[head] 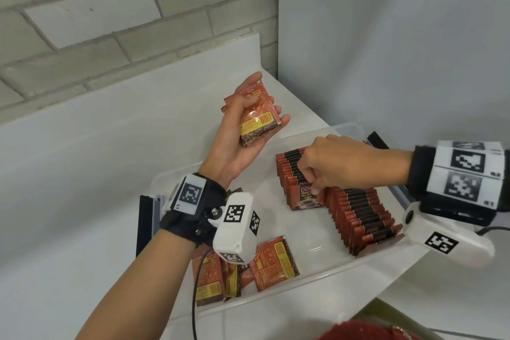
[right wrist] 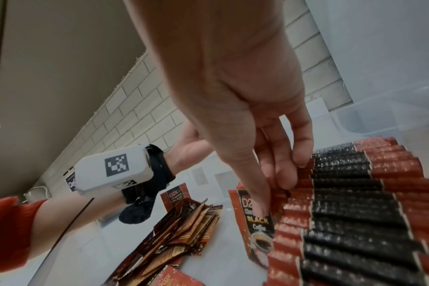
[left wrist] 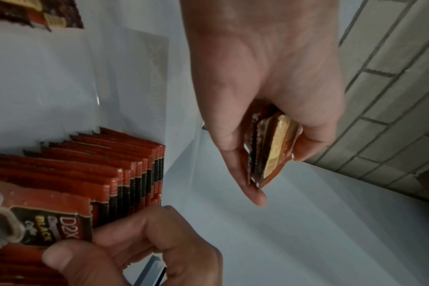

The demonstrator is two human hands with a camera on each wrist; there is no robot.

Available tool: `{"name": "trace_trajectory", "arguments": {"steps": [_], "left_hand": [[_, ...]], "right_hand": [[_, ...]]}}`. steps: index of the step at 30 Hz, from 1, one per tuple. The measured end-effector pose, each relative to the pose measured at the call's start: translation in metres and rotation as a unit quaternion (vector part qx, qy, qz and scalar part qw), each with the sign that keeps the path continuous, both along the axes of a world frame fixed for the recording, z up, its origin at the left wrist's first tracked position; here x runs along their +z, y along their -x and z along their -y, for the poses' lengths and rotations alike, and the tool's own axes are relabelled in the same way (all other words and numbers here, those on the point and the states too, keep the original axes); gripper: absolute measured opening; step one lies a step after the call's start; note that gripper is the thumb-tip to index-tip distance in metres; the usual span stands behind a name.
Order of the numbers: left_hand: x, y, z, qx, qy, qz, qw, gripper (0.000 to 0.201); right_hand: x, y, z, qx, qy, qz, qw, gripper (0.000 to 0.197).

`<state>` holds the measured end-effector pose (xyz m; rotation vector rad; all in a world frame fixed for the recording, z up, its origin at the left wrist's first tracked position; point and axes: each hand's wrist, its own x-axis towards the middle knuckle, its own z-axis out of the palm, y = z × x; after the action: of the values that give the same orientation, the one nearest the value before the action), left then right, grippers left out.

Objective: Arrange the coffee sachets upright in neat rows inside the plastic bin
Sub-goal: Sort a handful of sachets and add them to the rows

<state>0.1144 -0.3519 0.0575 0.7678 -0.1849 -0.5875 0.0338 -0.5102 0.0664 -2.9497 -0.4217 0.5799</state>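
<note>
A clear plastic bin (head: 343,128) sits on the white counter. Inside it stand two rows of upright red-and-black coffee sachets, a far row (head: 289,165) and a right row (head: 361,218). My right hand (head: 314,178) reaches into the bin and pinches the top of the front sachet (right wrist: 257,232) of the far row (right wrist: 355,212), thumb in front and fingers behind. My left hand (head: 254,110) is raised above the bin's far left corner, palm up, gripping a small stack of sachets (left wrist: 272,151) under its thumb. Loose sachets (head: 273,262) lie flat in the bin's near left part.
A white brick wall (head: 110,22) runs behind the counter and a pale panel (head: 386,50) stands to the right. The loose sachet pile (right wrist: 179,232) lies below my left forearm. The bin floor (head: 276,218) between the rows and the pile is bare.
</note>
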Motion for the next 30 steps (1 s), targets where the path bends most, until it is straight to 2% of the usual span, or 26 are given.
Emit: {"name": "trace_trajectory", "arguments": {"steps": [5, 11, 15, 20, 24, 27, 28, 30], "left_hand": [[0.000, 0.001, 0.000, 0.001, -0.012, 0.016, 1.000, 0.032], [-0.002, 0.000, 0.000, -0.004, -0.037, 0.039, 0.999, 0.033], [-0.003, -0.001, 0.001, -0.010, -0.054, 0.061, 0.997, 0.036], [-0.004, -0.001, 0.003, -0.029, -0.032, 0.067, 0.997, 0.038], [-0.005, -0.001, 0.004, -0.041, -0.035, 0.068, 0.996, 0.039], [-0.004, 0.001, 0.005, -0.034, -0.041, 0.062, 0.997, 0.029], [-0.002, 0.001, 0.005, -0.035, -0.044, 0.057, 0.997, 0.031], [-0.001, 0.000, 0.004, -0.040, -0.063, 0.047, 0.996, 0.054]], "right_hand": [[0.000, 0.001, 0.001, -0.016, -0.020, -0.005, 1.000, 0.018], [0.014, -0.005, 0.006, -0.071, -0.099, -0.020, 0.992, 0.023], [0.034, -0.011, 0.011, -0.151, -0.226, -0.016, 0.962, 0.030], [0.046, -0.017, 0.013, -0.227, -0.358, 0.003, 0.906, 0.040], [0.041, -0.019, 0.009, -0.247, -0.411, 0.026, 0.877, 0.026], [0.040, -0.017, 0.008, -0.245, -0.442, 0.048, 0.862, 0.019], [0.042, -0.016, 0.008, -0.244, -0.450, 0.059, 0.857, 0.016], [0.047, -0.014, 0.009, -0.240, -0.470, 0.089, 0.845, 0.012]]}}
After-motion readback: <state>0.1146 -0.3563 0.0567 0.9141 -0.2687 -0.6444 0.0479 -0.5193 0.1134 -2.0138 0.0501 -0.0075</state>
